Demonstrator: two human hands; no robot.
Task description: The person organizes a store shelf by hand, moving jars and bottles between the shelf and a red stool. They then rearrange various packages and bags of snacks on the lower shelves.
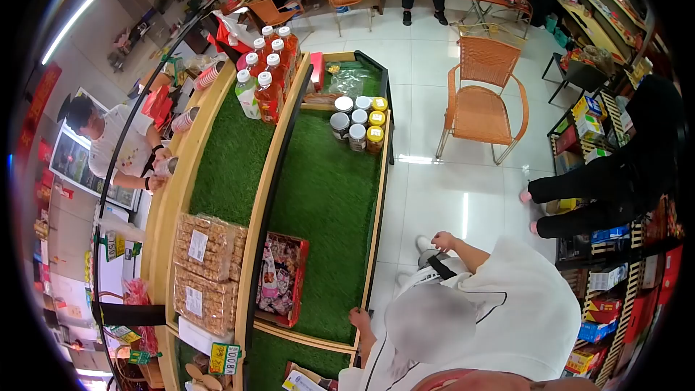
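My left hand [359, 318] is at the wooden rim [373, 261] of the green-lined display stand, fingers curled against it. My right hand [444, 241] hangs in front of my white shirt [532, 297], over the floor, with its fingers bent together and nothing visible in them. Left of my left hand, on the artificial grass [318, 195], lies a red box of wrapped sweets [282, 279]. Farther up the same tier stand several jars [357, 123] with white and yellow lids. A blurred patch covers part of the view just in front of my body.
On the upper tier are packs of puffed snacks [205, 264] and bottles of orange drink [271, 94]. Behind the counter a person [119, 141] handles a cup. A wicker chair [489, 80] stands ahead. At right, a person in black [615, 174] is beside stocked shelves [604, 275].
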